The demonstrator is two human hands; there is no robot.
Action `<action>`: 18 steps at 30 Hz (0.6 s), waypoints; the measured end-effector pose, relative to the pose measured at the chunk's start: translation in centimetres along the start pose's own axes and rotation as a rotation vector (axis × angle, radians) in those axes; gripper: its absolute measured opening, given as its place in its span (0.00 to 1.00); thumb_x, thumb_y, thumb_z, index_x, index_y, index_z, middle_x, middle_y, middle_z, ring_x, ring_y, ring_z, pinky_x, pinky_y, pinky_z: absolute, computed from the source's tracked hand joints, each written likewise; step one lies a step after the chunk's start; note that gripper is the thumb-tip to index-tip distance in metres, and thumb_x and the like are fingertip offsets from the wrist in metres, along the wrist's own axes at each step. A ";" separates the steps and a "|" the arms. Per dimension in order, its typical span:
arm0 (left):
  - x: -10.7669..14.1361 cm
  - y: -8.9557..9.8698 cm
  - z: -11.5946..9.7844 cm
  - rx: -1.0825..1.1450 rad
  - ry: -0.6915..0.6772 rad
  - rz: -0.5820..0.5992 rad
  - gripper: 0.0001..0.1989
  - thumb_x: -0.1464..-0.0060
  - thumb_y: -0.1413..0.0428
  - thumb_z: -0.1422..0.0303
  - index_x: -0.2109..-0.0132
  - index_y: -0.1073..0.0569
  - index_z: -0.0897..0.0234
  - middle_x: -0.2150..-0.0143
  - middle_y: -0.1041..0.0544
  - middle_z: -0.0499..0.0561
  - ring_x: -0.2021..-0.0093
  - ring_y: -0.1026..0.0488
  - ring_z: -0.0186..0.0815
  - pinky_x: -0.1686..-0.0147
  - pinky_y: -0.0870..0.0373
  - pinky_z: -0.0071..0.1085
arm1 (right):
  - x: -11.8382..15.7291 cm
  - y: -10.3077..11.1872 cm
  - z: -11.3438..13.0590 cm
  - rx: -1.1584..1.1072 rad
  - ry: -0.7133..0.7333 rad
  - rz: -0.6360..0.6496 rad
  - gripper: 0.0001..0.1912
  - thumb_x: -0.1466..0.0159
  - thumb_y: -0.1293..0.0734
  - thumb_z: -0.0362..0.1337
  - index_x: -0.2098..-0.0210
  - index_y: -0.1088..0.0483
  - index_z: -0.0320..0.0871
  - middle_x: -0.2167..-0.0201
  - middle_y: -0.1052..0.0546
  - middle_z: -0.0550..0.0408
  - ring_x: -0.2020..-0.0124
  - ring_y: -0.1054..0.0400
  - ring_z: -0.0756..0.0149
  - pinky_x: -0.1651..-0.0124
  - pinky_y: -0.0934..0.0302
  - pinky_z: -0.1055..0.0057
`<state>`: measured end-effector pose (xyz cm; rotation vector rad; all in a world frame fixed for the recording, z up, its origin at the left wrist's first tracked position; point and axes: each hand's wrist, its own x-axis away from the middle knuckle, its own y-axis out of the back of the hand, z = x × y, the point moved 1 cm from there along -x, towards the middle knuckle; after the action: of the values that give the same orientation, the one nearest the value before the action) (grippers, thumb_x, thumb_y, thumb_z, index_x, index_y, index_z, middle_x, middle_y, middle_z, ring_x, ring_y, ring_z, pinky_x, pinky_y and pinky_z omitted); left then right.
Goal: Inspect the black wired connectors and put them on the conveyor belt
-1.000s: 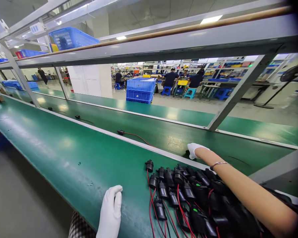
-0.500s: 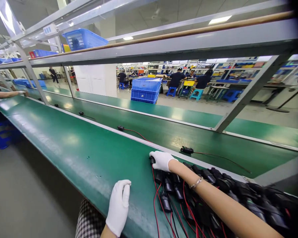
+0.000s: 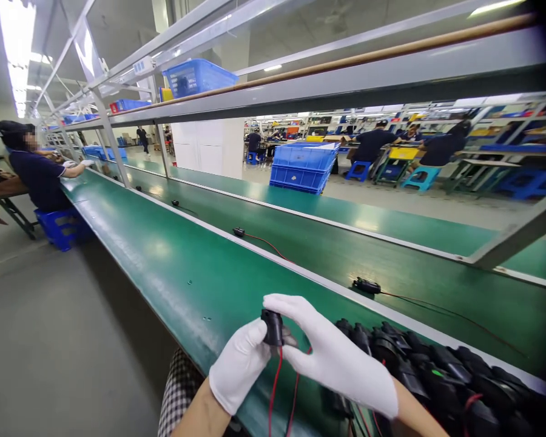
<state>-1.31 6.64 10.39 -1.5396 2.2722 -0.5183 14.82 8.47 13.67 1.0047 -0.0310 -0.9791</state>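
Observation:
In front of me, above the green bench, is a black cylindrical part with a red wire hanging from it. My white-gloved left hand grips it from the left, thumb against its side. From the right, my gloved right hand curves around it, with fingertips at its top and the thumb near its lower end. Some of the fingers behind the part are hidden. Below and right of my right hand lies a pile of similar black parts with red wires.
Beyond a pale rail, single wired black parts lie spaced along a green strip. A metal shelf frame crosses overhead, carrying a blue basket. Blue crates stand behind. A co-worker sits at far left.
My right hand has brought a black part from the pile's edge toward me, and my left hand has closed on it. The view has turned left, bringing the seated co-worker into sight.

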 end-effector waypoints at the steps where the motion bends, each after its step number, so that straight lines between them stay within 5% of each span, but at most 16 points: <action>1: 0.3 0.0 -0.1 -0.010 -0.010 -0.010 0.18 0.43 0.46 0.54 0.58 0.27 0.67 0.62 0.25 0.54 0.57 0.28 0.39 0.49 0.35 0.39 | 0.5 0.3 0.0 0.023 0.037 0.008 0.33 0.43 0.34 0.29 0.38 0.41 0.49 0.41 0.34 0.48 0.39 0.39 0.54 0.38 0.40 0.56; 4: 1.1 -0.1 -0.3 -0.105 0.001 -0.080 0.13 0.46 0.40 0.60 0.61 0.30 0.66 0.63 0.28 0.49 0.60 0.32 0.35 0.53 0.37 0.34 | 1.6 0.4 0.1 0.105 0.066 -0.039 0.35 0.41 0.30 0.35 0.36 0.42 0.51 0.43 0.31 0.47 0.43 0.35 0.53 0.44 0.35 0.57; 8: 1.6 -1.2 -0.7 -0.238 0.053 -0.169 0.15 0.46 0.40 0.57 0.62 0.32 0.64 0.64 0.31 0.47 0.61 0.34 0.34 0.57 0.36 0.32 | 2.0 -0.4 1.0 0.106 -0.032 -0.160 0.31 0.41 0.35 0.30 0.39 0.38 0.52 0.50 0.25 0.51 0.53 0.29 0.57 0.51 0.31 0.59; 13: 2.0 -2.3 -0.6 -0.180 0.036 -0.095 0.22 0.37 0.55 0.52 0.62 0.26 0.64 0.64 0.24 0.52 0.61 0.28 0.37 0.56 0.31 0.34 | 1.4 -0.3 1.1 -0.332 -0.420 -0.136 0.29 0.46 0.32 0.38 0.43 0.34 0.48 0.50 0.24 0.50 0.50 0.29 0.52 0.45 0.34 0.55; 18: 2.0 -3.0 -0.7 0.012 0.070 -0.056 0.25 0.37 0.54 0.51 0.65 0.23 0.66 0.75 0.23 0.50 0.70 0.26 0.34 0.61 0.28 0.30 | 0.9 -1.0 0.5 -0.753 -0.452 -0.176 0.35 0.49 0.28 0.57 0.48 0.33 0.46 0.57 0.23 0.47 0.52 0.29 0.49 0.45 0.36 0.53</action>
<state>0.05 3.78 12.28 -1.6069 2.2785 -0.6087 14.46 7.31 12.91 0.0880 0.0506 -1.2310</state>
